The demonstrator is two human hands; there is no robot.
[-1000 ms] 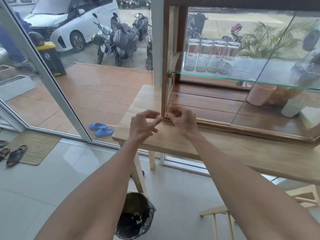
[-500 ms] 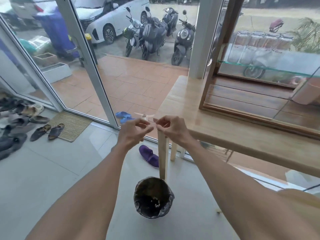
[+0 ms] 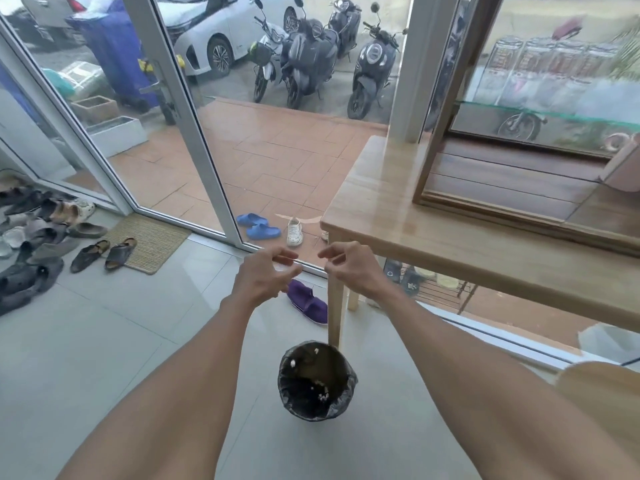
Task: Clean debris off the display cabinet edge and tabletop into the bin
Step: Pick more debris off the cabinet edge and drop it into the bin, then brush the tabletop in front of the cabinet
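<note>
Both of my arms reach out over the tiled floor, left of the table's corner. My left hand point(image 3: 266, 277) has its fingers spread and nothing visible in it. My right hand point(image 3: 349, 268) is loosely curled a hand's width to its right, also with nothing visible in it. Below and nearer to me stands the round bin point(image 3: 341, 407) with a black liner, beside the table leg point(image 3: 335, 306). White bits lie inside it and one white speck point(image 3: 293, 363) shows near its rim. The wooden-framed glass display cabinet point(image 3: 485, 213) stands on the light wooden tabletop point(image 3: 398, 223).
A purple slipper point(image 3: 308, 303) lies on the floor under my hands. Many shoes point(image 3: 31, 244) and a doormat point(image 3: 149, 242) sit at the left by the glass doors point(image 3: 194, 133). A pale wooden seat point(image 3: 606, 393) is at the lower right, and a pink cup point(image 3: 623, 168) inside the cabinet.
My hands left the cabinet's bottom edge and came down and left, off the table and above the bin. The pinch between them has opened and the hands have drawn apart.
</note>
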